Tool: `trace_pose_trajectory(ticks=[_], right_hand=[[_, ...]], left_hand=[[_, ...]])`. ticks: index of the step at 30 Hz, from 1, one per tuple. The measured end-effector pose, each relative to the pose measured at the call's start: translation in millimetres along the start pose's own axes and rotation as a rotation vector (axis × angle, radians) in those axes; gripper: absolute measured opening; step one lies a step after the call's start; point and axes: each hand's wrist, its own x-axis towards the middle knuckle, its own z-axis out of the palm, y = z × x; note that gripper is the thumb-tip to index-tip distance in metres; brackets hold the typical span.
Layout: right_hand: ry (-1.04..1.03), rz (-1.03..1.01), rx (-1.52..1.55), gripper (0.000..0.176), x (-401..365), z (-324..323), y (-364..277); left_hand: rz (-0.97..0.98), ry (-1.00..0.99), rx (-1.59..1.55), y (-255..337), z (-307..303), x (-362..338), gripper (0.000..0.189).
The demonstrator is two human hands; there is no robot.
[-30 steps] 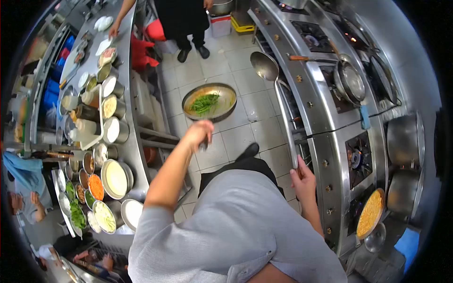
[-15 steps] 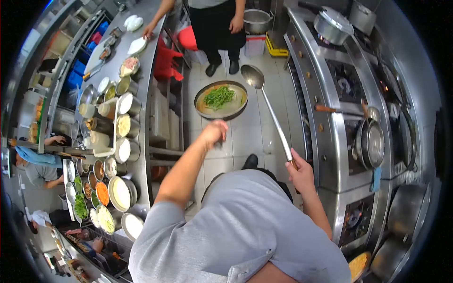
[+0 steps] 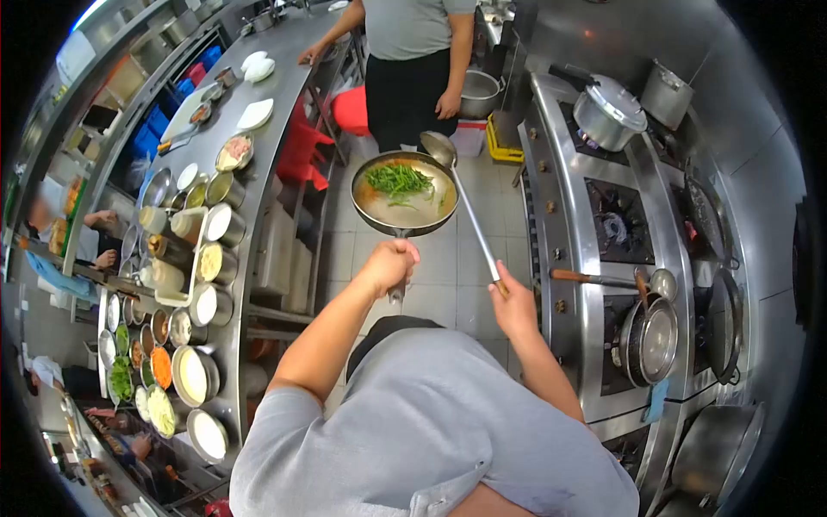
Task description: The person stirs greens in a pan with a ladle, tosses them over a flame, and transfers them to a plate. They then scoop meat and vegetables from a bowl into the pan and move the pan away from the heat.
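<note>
A frying pan (image 3: 376, 207) hangs in front of me above the tiled floor, with green cut vegetables (image 3: 399, 180) lying in its far half. My left hand (image 3: 390, 268) is wrapped round the pan's handle, whose end sticks out below the fist. A long metal ladle (image 3: 475, 215) slants up past the pan's right side. Its wooden grip end is in my right hand (image 3: 513, 303), fingers closed. The ladle's bowl overlaps the pan's far right rim in this view.
Right of me runs a stove (image 3: 560, 189) with a pressure cooker (image 3: 610, 116) and stacked pans (image 3: 659, 336). Along the left counter (image 3: 258, 172) stand ingredient containers and plates (image 3: 256, 114). A person in a black apron (image 3: 405, 95) stands ahead, one hand on the counter.
The ladle's bowl has come left, closer to the pan's rim, and my right hand has shifted left and up. My left hand still grips the pan. The whole view has shifted.
</note>
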Motion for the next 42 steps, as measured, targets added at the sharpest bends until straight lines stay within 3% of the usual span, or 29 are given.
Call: trace_pose_trajectory(ticks=[3, 4, 6, 7, 9, 13, 19, 21, 26, 29, 35, 38, 42], right_hand=[[0.079, -0.091, -0.038, 0.052, 31.2, 31.7, 23.9], [0.089, -0.096, -0.041, 0.052, 38.1, 49.3, 35.1], [-0.040, -0.019, 0.156, 0.056, 44.7, 80.7, 46.2], [-0.042, -0.015, 0.152, 0.056, 45.0, 79.3, 33.1], [-0.476, 0.343, 0.711, 0.059, 49.4, 71.2, 10.0], [-0.588, 0.629, 0.999, 0.058, 67.6, 55.6, 2.4], [-0.610, 0.556, 0.945, 0.058, 63.5, 36.0, 10.8], [-0.597, 0.438, 0.753, 0.058, 73.4, 42.1, 8.3], [-0.606, 0.396, 0.697, 0.058, 138.1, 83.3, -42.2], [-0.697, 0.444, 0.898, 0.058, 159.8, 101.7, -54.9], [-0.771, 0.428, 0.990, 0.056, 212.6, 93.2, -195.0], [-0.806, 0.460, 1.030, 0.061, 243.3, 93.1, -252.9], [-0.898, 0.385, 1.073, 0.069, 283.7, 114.2, -321.6]], left_hand=[[0.245, 0.114, 0.422, -30.2, 17.6, 11.4, 0.014], [0.256, 0.113, 0.420, -40.7, 24.2, 12.6, 0.014], [0.394, 0.160, 0.639, -59.3, 33.0, 20.1, 0.015], [0.391, 0.158, 0.635, -58.8, 33.2, 25.8, 0.015], [0.147, 0.134, 0.670, -60.7, 30.0, 38.8, 0.015], [0.111, 0.057, 0.664, -85.5, 4.8, 65.3, 0.010], [0.042, 0.013, 0.607, -69.7, -24.0, 36.0, 0.009], [0.049, 0.033, 0.554, -71.2, -34.5, 49.3, 0.009], [0.093, 0.055, 0.311, -31.1, -77.2, 98.9, 0.010], [0.093, 0.049, 0.180, -11.8, -118.7, 105.2, 0.011], [0.074, 0.101, 0.011, 53.8, -231.0, 106.3, 0.010], [0.187, 0.133, 0.036, 82.8, -289.2, 102.7, 0.011], [0.172, 0.242, 0.024, 118.7, -360.1, 100.6, 0.011]])
